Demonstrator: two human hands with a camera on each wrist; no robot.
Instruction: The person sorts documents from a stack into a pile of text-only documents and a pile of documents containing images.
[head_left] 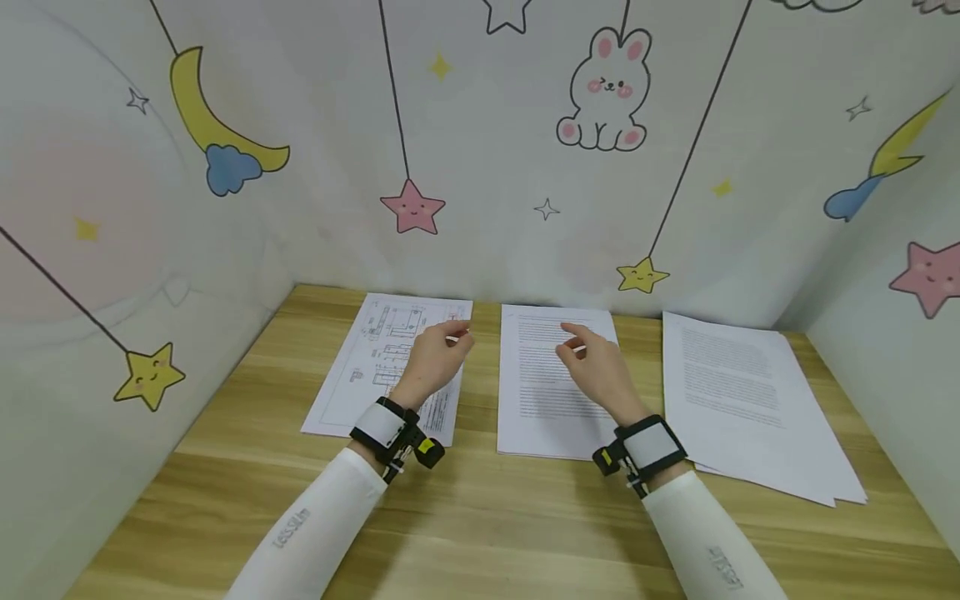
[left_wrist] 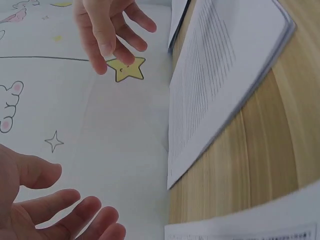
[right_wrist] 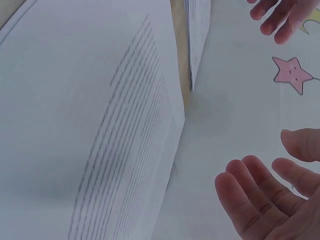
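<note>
My left hand (head_left: 437,358) hovers over the stack of technical drawings (head_left: 337,383) on the left, its fingers relaxed with nothing between them. Over the middle stack of printed text pages (head_left: 536,417) is my right hand (head_left: 597,367), likewise loosely bent and holding nothing. In the left wrist view, the left hand (left_wrist: 60,215) shows thumb and fingers apart, above the table. The right wrist view has the right hand (right_wrist: 275,195) with its thumb clear of the fingers, beside the printed lines of the middle stack (right_wrist: 115,130).
A third stack of printed sheets (head_left: 735,408), its lower edges uneven, lies at the right. All three stacks rest on a wooden table (head_left: 480,517). White walls (head_left: 480,250) with cartoon drawings enclose the table's back and sides. Both wrists carry strapped cameras (head_left: 427,450).
</note>
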